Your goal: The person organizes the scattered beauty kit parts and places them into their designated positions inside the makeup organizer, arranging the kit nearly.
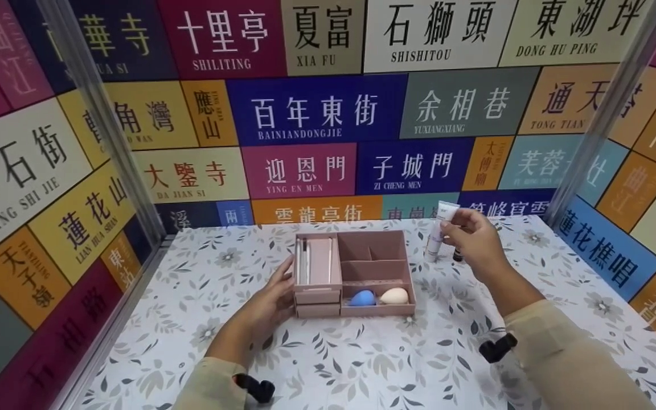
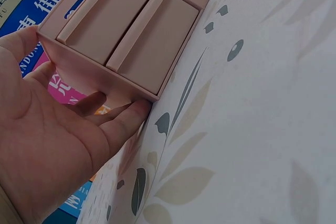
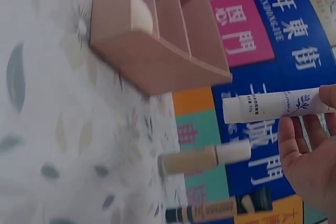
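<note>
A pink desktop organizer stands on the table, with a blue makeup sponge and a cream makeup sponge in its front right compartment. My left hand touches the organizer's left side; in the left wrist view its fingers rest along that side wall beside two small drawers. To the right of the organizer, my right hand pinches a white squeeze tube between thumb and fingers, above the table. Below the tube, the right wrist view shows a beige foundation bottle with a white cap.
A slim dark-ended cosmetic container stands beside the foundation bottle. Thin stick-like items lie in the organizer's top left tray. A flower-patterned cloth covers the table, and printed panels enclose its back and sides.
</note>
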`<move>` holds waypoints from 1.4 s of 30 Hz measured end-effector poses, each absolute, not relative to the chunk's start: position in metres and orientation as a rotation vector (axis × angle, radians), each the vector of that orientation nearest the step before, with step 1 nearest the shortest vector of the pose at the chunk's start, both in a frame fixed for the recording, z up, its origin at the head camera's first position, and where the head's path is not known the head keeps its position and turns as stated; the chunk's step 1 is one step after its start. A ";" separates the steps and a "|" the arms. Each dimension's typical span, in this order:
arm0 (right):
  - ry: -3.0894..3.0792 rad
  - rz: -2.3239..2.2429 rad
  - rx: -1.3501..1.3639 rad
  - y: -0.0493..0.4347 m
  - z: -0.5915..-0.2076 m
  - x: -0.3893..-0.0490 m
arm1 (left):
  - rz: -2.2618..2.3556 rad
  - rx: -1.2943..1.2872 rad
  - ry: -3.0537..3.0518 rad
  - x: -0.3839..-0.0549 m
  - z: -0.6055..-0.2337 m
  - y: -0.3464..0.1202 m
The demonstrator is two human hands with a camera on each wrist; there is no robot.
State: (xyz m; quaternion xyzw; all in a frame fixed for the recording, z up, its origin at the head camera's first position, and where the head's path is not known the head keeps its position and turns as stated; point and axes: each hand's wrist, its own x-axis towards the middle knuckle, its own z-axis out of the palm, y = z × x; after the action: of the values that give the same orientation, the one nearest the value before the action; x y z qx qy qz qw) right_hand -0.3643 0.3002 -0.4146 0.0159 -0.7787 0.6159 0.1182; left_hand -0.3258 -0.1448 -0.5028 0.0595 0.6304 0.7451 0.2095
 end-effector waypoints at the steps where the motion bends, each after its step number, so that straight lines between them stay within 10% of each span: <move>1: -2.266 1.818 0.079 0.293 -0.413 -0.364 | 2.070 0.170 1.758 -0.326 -0.503 -0.145; 42: -2.421 1.935 0.201 0.132 -0.460 -0.428 | 2.045 0.146 1.773 -0.329 -0.502 -0.145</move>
State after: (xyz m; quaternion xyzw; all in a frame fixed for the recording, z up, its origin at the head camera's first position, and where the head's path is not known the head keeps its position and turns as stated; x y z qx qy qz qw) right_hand -0.4281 0.1316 -0.4604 0.0648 -0.7794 0.6229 0.0179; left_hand -0.3289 -0.1449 -0.5023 0.0527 0.6388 0.7371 0.2139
